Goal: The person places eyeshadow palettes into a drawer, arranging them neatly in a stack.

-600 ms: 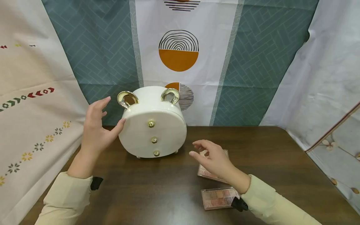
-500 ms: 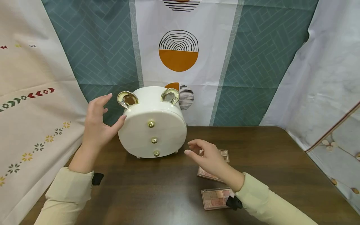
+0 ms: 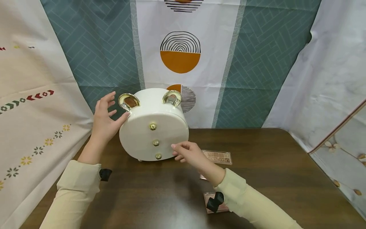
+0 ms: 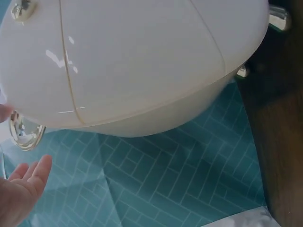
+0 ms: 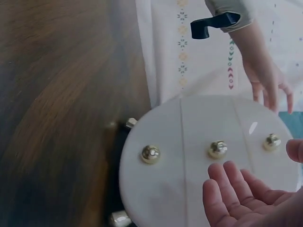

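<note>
White drawer box (image 3: 154, 127) upright on the table (image 3: 271, 165), all three drawers closed. Left hand (image 3: 106, 121) steadies its upper-left edge, fingers spread; right hand (image 3: 187, 154), fingers loosely curled, nears the lower-right rim, gripping nothing yet.

Dark wooden table (image 3: 271, 165) as the anchor here. Behind its far edge hangs a teal herringbone backdrop (image 3: 97, 47) with a white centre panel (image 3: 180, 19) that's got orange half-circle prints. Off the table's left side there's a cream cloth (image 3: 31, 121) with little flowers and arrow motifs, and off the right side a pale marbled sheet (image 3: 331, 73).
</note>
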